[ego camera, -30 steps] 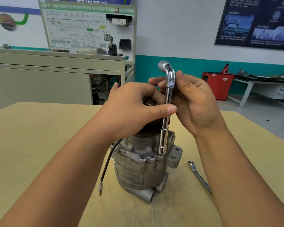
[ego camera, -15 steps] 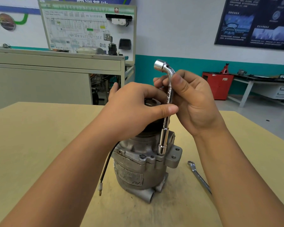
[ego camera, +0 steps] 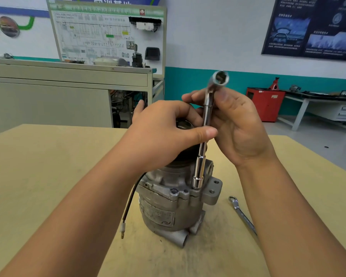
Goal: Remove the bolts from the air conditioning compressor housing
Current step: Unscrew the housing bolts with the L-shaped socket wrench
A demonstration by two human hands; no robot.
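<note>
Tan matte table (ego camera: 38, 176), scuffed and smudged grey around the work, is filling the near field, both bare forearms reaching in over it. Nearest the camera, a thin dark wire (ego camera: 131, 198) is hanging off the unit and ending in a small pale connector (ego camera: 122, 230) on the tabletop.

The compressor housing (ego camera: 168, 206) is standing upright mid-table: rough cast grey metal, cylindrical, with a worn label plate, stubby ports at the base and a flat 2-hole mounting ear (ego camera: 213, 188) on its right. 1 bolt (ego camera: 173, 191) is sitting exposed in the front flange. Just right of the housing, apart from it, a chrome spanner (ego camera: 241, 213) is lying flat, ring end facing away.

A polished chrome L-shaped socket wrench (ego camera: 198, 176) is standing near vertical, its lower socket seated on the flange beside the ear; whatever it is covering is hidden. The left hand (ego camera: 164, 134) is clamping the shaft mid-length, thumb in front and fingers curled behind; it is probably also resting on the dark pulley top, but the hand is blocking that. The right hand (ego camera: 236, 124) is pinching the upper bend between thumb and fingers, with the open hex end pointing up toward the camera.

Further back: beige metal cabinet (ego camera: 48, 96), wiring-diagram board (ego camera: 108, 33), red box (ego camera: 266, 102), grey bench (ego camera: 318, 100), dark poster (ego camera: 312, 27).
</note>
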